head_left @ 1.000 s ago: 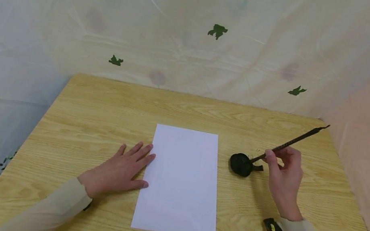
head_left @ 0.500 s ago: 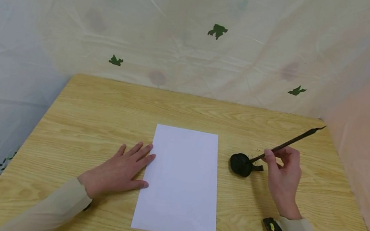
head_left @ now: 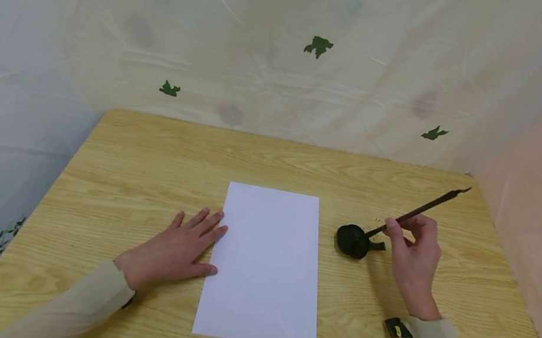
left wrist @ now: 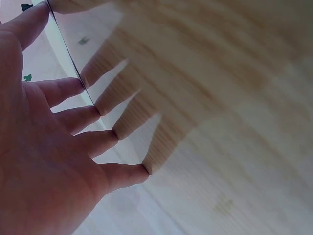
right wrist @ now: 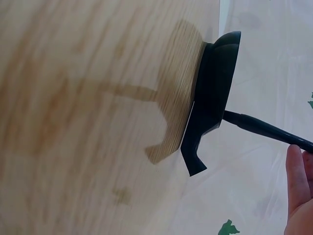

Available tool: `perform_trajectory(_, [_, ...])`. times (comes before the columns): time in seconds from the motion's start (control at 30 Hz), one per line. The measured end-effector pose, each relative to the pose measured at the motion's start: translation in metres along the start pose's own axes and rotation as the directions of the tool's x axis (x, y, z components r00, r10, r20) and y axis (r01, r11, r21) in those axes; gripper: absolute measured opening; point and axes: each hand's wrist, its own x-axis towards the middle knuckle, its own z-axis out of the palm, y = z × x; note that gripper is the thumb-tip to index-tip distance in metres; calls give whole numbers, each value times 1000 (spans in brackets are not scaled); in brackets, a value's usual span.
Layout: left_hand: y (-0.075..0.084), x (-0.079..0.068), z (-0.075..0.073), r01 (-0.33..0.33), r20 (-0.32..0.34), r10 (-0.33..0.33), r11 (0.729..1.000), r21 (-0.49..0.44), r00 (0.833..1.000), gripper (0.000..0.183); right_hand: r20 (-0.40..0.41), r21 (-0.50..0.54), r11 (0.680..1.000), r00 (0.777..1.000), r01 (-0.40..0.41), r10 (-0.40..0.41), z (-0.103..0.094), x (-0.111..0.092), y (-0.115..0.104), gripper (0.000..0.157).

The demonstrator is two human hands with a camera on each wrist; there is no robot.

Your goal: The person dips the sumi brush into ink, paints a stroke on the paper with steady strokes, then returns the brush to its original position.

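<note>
My left hand (head_left: 173, 251) lies flat with spread fingers, its fingertips on the left edge of a white sheet of paper (head_left: 265, 269). In the left wrist view the fingertips (left wrist: 139, 171) touch the tabletop. My right hand (head_left: 414, 262) pinches a dark writing brush (head_left: 426, 207) by its lower shaft. The brush slants up to the right, and its lower end is inside a small black ink dish (head_left: 347, 240) with a short handle. From the right wrist view, the brush (right wrist: 264, 128) enters over the dish's (right wrist: 215, 81) rim; the bristles are hidden inside.
The wooden table (head_left: 155, 155) has small dark specks (head_left: 377, 220) behind the dish. A pale curtain with green bird shapes (head_left: 318, 46) hangs around its back and sides. A small black device (head_left: 399, 329) sits at the right wrist.
The brush's upper end has swung slightly left and down, and the right hand has shifted slightly left with it. The left hand, paper and dish stay put.
</note>
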Motion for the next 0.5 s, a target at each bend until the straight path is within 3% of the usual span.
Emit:
perform_trajectory(0.17, [0,-1,0,0,5,0,1000,1,1000,82,-9,1,1000,1000,29,-29,1,0,0,28])
perform_trajectory(0.5, [1,-1,0,6,5,-6,1000,6,1000,82,-16,24,1000,1000,7,-7,-1,1,-4,27])
